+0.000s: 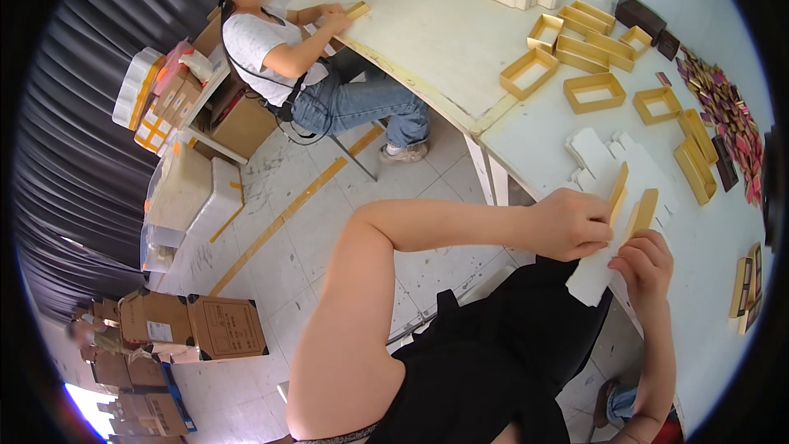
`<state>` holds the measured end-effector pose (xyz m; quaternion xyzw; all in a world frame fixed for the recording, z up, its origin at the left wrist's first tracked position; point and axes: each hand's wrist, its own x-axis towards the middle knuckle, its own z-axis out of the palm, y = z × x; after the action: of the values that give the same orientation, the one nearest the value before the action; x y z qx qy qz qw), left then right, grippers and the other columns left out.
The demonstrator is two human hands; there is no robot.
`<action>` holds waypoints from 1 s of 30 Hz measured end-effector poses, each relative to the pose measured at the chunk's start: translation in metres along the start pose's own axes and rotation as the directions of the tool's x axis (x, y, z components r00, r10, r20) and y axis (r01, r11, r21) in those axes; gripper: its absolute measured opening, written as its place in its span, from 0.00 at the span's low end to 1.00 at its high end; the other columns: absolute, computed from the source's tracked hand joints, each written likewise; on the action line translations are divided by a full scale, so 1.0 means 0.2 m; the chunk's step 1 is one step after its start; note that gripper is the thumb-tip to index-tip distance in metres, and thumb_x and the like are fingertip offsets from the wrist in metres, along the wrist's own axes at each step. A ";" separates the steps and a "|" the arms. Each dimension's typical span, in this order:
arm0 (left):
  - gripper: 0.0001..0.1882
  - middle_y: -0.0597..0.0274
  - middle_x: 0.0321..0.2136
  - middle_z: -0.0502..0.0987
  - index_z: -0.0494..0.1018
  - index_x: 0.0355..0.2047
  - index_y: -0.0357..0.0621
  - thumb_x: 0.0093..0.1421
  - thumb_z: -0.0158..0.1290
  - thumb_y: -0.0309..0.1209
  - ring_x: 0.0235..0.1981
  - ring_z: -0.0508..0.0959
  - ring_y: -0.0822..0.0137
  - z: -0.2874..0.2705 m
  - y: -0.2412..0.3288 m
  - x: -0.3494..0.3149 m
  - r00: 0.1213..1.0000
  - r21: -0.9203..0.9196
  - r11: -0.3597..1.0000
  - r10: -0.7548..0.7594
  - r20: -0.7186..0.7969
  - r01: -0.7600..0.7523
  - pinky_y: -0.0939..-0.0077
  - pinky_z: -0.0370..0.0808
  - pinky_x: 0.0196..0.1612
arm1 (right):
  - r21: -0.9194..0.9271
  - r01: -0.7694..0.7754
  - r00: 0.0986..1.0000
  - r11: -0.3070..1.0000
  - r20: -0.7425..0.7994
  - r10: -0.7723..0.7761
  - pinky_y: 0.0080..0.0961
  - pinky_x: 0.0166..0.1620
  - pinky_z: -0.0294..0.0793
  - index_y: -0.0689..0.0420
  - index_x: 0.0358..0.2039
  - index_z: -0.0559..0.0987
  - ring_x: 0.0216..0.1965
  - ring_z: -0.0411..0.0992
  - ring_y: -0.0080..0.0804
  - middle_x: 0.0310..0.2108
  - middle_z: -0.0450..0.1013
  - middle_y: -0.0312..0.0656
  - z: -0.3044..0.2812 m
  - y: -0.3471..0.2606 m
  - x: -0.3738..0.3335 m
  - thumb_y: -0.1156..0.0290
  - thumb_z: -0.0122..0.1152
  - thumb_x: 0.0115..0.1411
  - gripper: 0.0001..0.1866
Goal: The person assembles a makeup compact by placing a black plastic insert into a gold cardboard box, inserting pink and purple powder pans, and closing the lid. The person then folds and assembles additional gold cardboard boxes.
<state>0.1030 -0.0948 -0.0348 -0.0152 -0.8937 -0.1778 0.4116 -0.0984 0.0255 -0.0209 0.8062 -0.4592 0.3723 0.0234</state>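
Observation:
Both my hands are closed on a cardboard box blank (596, 276), white on one face, with two gold side strips standing up. My left hand (579, 222) pinches the edge of one gold strip (618, 193). My right hand (645, 261) grips the near end of the other gold strip (643, 210). The blank is held over the table's near edge, its white end pointing toward my lap. Just beyond my hands lies a stack of flat white blanks (588, 150). Parts of the blank are hidden behind my fingers.
Several folded gold box frames (593, 93) stand on the white table (444, 41). Beside them are dark brown boxes (639, 16) and a heap of small pink-and-gold pieces (723, 115). A seated co-worker (279, 53) handles a gold piece across the table. Cardboard cartons (226, 327) stand on the floor.

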 end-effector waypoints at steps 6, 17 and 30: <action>0.06 0.66 0.30 0.75 0.75 0.29 0.43 0.50 0.58 0.23 0.30 0.77 0.66 0.08 -0.03 -0.08 0.984 0.136 0.974 0.180 0.009 -0.180 0.76 0.75 0.27 | -0.199 0.087 0.996 0.976 0.048 -0.079 0.37 0.38 0.74 0.65 0.34 0.78 0.39 0.72 0.47 0.33 0.72 0.46 0.10 -0.04 -0.05 0.80 0.67 0.42 0.15; 0.17 0.60 0.40 0.75 0.77 0.41 0.40 0.50 0.61 0.27 0.34 0.78 0.62 0.02 -0.03 -0.11 0.978 0.074 0.979 0.183 0.105 -0.191 0.71 0.76 0.34 | 0.046 -0.112 0.994 0.993 0.007 0.112 0.36 0.41 0.75 0.65 0.36 0.79 0.41 0.72 0.48 0.34 0.73 0.48 0.07 -0.02 -0.07 0.86 0.61 0.43 0.16; 0.11 0.52 0.19 0.73 0.66 0.40 0.40 0.58 0.53 0.22 0.22 0.76 0.50 0.07 0.07 0.12 0.743 -0.397 0.649 -0.653 0.149 0.650 0.62 0.71 0.26 | 0.633 -0.548 0.773 0.547 0.131 0.621 0.18 0.50 0.66 0.58 0.59 0.71 0.59 0.66 0.33 0.66 0.61 0.48 0.03 -0.05 -0.09 0.92 0.43 0.53 0.32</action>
<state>0.0797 -0.0793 -0.0217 0.2179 -0.7768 -0.5031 0.3098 -0.0933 0.0422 -0.0336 0.5428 -0.5437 0.5343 -0.3525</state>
